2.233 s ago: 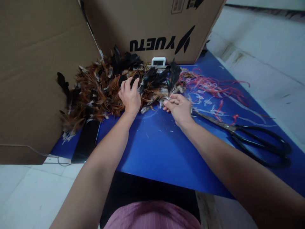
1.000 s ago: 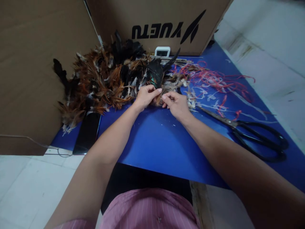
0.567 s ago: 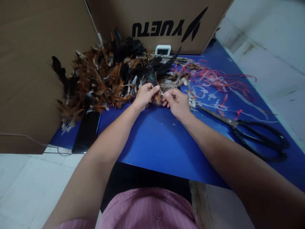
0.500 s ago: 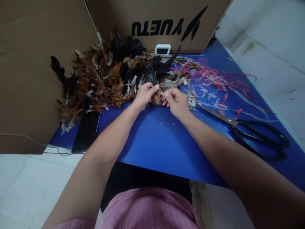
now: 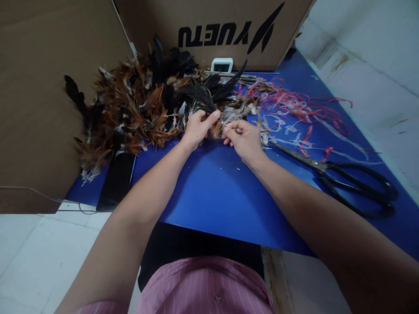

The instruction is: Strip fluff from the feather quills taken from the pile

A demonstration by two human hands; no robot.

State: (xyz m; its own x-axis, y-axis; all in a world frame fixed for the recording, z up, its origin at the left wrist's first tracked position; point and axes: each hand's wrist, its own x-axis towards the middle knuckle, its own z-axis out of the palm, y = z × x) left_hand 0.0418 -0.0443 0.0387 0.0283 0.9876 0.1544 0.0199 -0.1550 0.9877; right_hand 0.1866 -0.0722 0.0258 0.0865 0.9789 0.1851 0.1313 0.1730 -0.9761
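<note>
Between thumb and fingers, my left hand (image 5: 200,127) pinches dark feathers (image 5: 203,103) near their base; they fan out up and to the left. Close on its right, my right hand (image 5: 242,137) is closed in a pinch at the feather bases. A short whitish strip (image 5: 228,118) sticks up at its fingertips, and I take it to be in that pinch. Behind and left of both hands spreads a big heap of brown and black feathers (image 5: 131,100). Lighter feathers (image 5: 240,107) lie just beyond my right hand.
Large black-handled scissors (image 5: 356,185) lie right of my right forearm. Tangled red and white ribbons (image 5: 291,102) cover the table's right side. A small white digital clock (image 5: 222,65) stands before a cardboard box (image 5: 157,17). A dark phone-like slab (image 5: 117,181) lies at the left edge.
The dark feathers in my left hand have tilted over to the left. A whitish strip now stands out at my right fingertips. Both hands stay in nearly the same place.
</note>
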